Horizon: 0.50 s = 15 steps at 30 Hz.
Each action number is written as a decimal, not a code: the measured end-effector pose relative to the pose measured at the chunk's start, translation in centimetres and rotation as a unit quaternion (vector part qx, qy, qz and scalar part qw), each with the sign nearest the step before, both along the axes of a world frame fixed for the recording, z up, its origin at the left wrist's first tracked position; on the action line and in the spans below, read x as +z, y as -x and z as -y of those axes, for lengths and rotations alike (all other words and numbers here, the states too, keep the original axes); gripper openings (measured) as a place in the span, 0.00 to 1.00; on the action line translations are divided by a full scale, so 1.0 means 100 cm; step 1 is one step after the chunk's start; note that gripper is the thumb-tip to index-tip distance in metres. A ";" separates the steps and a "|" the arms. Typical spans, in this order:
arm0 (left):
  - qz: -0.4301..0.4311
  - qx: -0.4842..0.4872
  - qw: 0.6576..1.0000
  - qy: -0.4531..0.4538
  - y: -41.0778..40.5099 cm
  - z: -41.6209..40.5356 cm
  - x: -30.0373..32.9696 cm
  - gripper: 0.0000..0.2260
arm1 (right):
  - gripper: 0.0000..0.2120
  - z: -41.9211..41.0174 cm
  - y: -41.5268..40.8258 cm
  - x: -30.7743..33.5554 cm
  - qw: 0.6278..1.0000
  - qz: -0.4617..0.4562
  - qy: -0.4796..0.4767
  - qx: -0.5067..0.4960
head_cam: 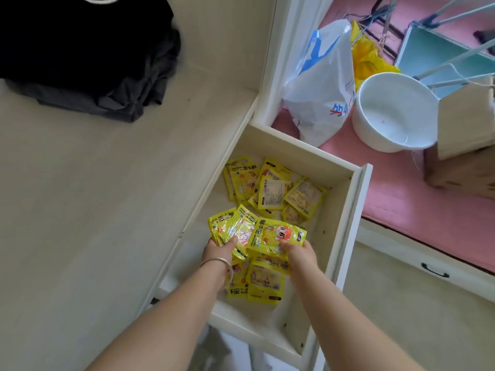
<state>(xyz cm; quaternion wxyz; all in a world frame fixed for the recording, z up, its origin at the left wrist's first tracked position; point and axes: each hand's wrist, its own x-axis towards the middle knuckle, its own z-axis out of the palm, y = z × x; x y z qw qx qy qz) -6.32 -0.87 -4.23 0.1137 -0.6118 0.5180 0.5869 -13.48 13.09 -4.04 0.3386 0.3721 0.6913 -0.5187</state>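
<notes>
Most of the view is a pale desktop (93, 196), with black clothes (88, 57) heaped at its far left. Just right of it an open drawer (345, 223) stands pulled out over a pink surface (401, 199). On the pink beyond the drawer sit a white bag (324, 84) and, beside it, a white bowl (393, 113). Loose yellow packets (276, 194) lie scattered on the drawer's floor, some at the back and some near the front under the wrists. Both hands hang over the drawer's middle. The left hand (218, 250) grips a fanned bunch (230, 226) of these packets, thumb on top. The right hand (300, 253) pinches a single packet (276, 234) by its near edge, touching the bunch. A thin bangle (217, 261) circles the left wrist.
</notes>
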 end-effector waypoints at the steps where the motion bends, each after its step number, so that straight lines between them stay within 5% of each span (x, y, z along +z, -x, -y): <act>1: 0.010 -0.011 1.000 0.009 0.002 0.002 -0.007 0.24 | 0.13 0.000 0.003 -0.007 1.000 0.006 0.002 -0.004; 11: 0.093 -0.117 0.984 0.099 0.018 0.006 -0.039 0.20 | 0.22 0.001 0.007 -0.050 0.998 0.041 -0.047 0.028; 15: 0.126 -0.161 0.972 0.117 0.016 0.004 -0.034 0.26 | 0.18 -0.002 0.011 -0.046 0.993 0.042 -0.080 0.074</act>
